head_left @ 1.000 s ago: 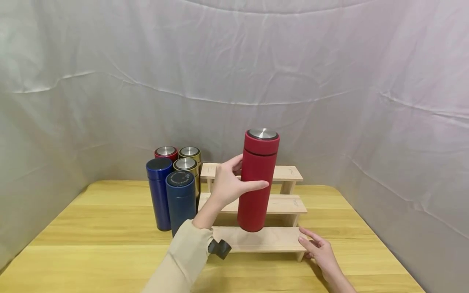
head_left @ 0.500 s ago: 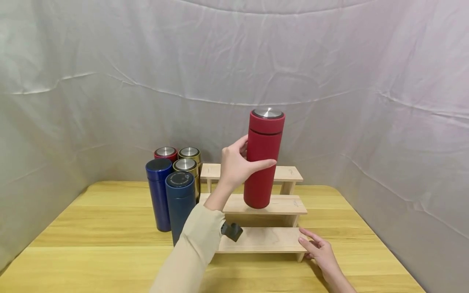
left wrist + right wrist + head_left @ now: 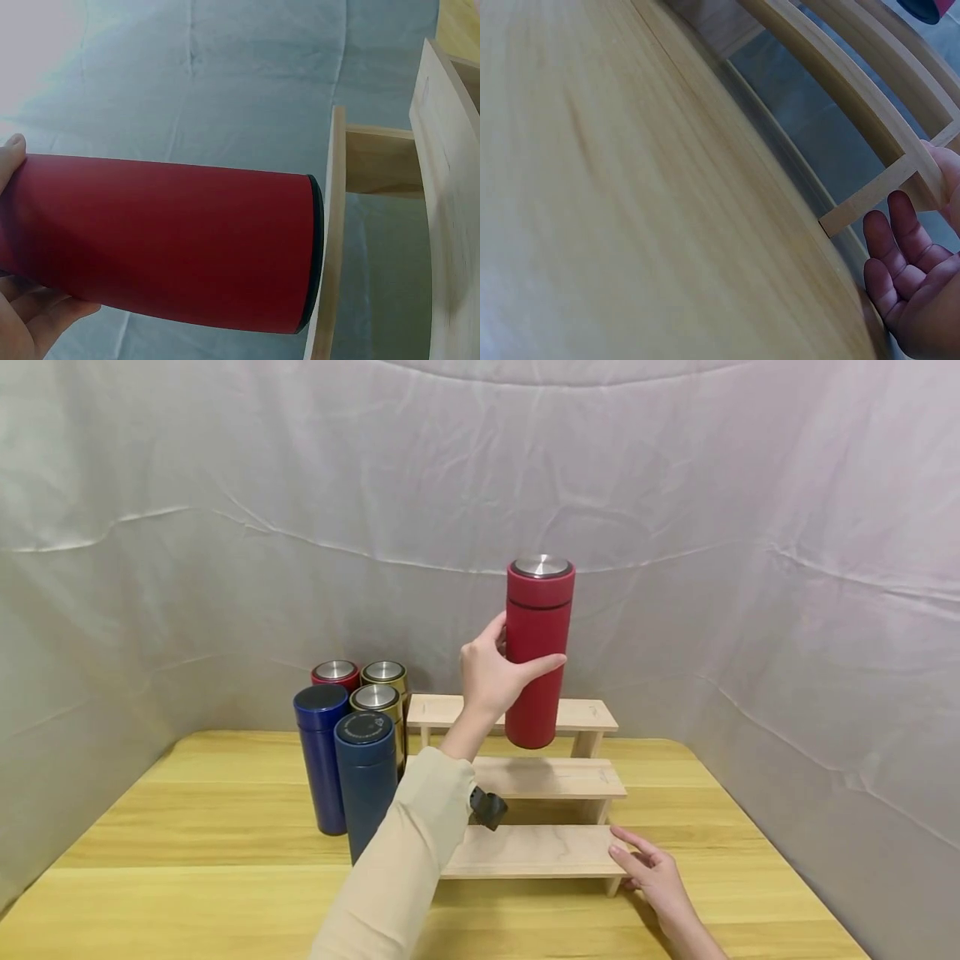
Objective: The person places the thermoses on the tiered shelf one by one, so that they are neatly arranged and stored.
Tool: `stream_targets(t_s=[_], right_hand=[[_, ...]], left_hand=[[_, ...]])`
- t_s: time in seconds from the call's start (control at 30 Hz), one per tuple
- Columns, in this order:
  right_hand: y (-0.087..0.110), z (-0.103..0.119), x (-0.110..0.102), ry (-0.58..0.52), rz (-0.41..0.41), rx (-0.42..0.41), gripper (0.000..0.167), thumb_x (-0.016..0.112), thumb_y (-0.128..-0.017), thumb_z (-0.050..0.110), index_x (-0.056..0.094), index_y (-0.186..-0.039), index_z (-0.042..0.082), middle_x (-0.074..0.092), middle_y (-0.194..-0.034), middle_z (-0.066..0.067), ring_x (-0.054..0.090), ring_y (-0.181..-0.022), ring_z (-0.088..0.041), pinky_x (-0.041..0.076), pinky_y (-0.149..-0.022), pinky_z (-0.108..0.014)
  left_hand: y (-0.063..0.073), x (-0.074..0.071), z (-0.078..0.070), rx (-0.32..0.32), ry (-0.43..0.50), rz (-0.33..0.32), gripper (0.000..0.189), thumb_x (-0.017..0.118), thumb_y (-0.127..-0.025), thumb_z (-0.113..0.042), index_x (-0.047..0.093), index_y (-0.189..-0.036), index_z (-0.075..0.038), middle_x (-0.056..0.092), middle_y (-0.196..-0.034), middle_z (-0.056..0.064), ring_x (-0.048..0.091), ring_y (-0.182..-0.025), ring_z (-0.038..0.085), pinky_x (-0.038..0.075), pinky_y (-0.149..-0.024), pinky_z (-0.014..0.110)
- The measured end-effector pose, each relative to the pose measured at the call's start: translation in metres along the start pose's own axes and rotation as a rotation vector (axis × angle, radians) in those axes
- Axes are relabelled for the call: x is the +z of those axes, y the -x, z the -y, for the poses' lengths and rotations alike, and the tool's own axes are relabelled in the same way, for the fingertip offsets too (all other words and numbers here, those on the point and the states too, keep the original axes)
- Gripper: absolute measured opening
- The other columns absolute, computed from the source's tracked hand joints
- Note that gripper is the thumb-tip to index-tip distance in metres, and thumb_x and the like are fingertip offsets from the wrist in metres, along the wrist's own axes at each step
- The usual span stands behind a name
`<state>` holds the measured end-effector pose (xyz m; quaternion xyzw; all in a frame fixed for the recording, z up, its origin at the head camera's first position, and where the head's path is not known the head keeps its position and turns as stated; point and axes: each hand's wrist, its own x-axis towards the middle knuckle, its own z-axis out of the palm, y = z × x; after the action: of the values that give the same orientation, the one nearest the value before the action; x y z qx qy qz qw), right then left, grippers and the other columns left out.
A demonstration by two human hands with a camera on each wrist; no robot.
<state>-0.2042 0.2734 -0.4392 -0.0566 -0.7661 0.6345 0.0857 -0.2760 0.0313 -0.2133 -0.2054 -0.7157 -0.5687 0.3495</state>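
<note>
A red thermos flask [image 3: 536,647] with a steel-topped lid is held upright in my left hand [image 3: 491,672], thumb across its front and fingers behind. In the head view the flask stands in front of the top step of a three-tier wooden stand [image 3: 540,852], above the middle step. The left wrist view shows the flask's dark base [image 3: 311,255] close to a board; whether they touch I cannot tell. My right hand [image 3: 656,881] grips the right end of the lowest step by thumb and index finger. Its other fingers [image 3: 881,244] curl loosely below the board.
Left of the stand, several flasks stand close together: a bright blue one [image 3: 322,760], a dark blue one [image 3: 367,793], two gold ones [image 3: 386,672] and a red one [image 3: 335,672]. They rest on a wooden table [image 3: 187,827]. Grey cloth [image 3: 300,460] hangs behind.
My left hand has raised the red thermos flask and carried it back from over the lowest step towards the top one. The right hand has stayed at the stand's lowest step.
</note>
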Motion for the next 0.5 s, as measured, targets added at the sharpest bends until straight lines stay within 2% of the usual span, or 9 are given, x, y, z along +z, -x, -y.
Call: stream_targets(t_s=[0.17, 0.3, 0.5], right_hand=[[0.0, 0.0, 0.0, -0.002, -0.003, -0.007, 0.042, 0.064, -0.082, 0.012, 0.053, -0.12, -0.003, 0.06, -0.075, -0.006, 0.054, -0.059, -0.012, 0.045, -0.051, -0.023], [0.001, 0.0, 0.001, -0.01, 0.0, 0.005, 0.042, 0.064, -0.082, 0.013, 0.054, -0.119, -0.003, 0.061, -0.077, -0.004, 0.054, -0.061, -0.011, 0.045, -0.052, -0.023], [0.001, 0.0, 0.001, -0.009, -0.009, 0.004, 0.042, 0.065, -0.081, 0.013, 0.054, -0.118, -0.002, 0.061, -0.077, -0.005, 0.054, -0.06, -0.011, 0.045, -0.052, -0.023]], left_hand=[[-0.006, 0.005, 0.001, -0.029, -0.054, 0.031, 0.05, 0.079, -0.063, -0.038, 0.059, -0.102, -0.015, 0.063, -0.081, -0.004, 0.057, -0.071, 0.006, 0.047, -0.062, 0.022], [-0.011, 0.009, 0.0, -0.046, -0.088, 0.031, 0.052, 0.079, -0.062, -0.039, 0.059, -0.104, -0.015, 0.063, -0.082, -0.004, 0.057, -0.071, 0.007, 0.047, -0.062, 0.023], [-0.015, 0.015, -0.003, -0.078, -0.067, 0.037, 0.057, 0.078, -0.064, -0.04, 0.057, -0.109, -0.013, 0.063, -0.088, -0.002, 0.057, -0.075, 0.008, 0.048, -0.065, 0.023]])
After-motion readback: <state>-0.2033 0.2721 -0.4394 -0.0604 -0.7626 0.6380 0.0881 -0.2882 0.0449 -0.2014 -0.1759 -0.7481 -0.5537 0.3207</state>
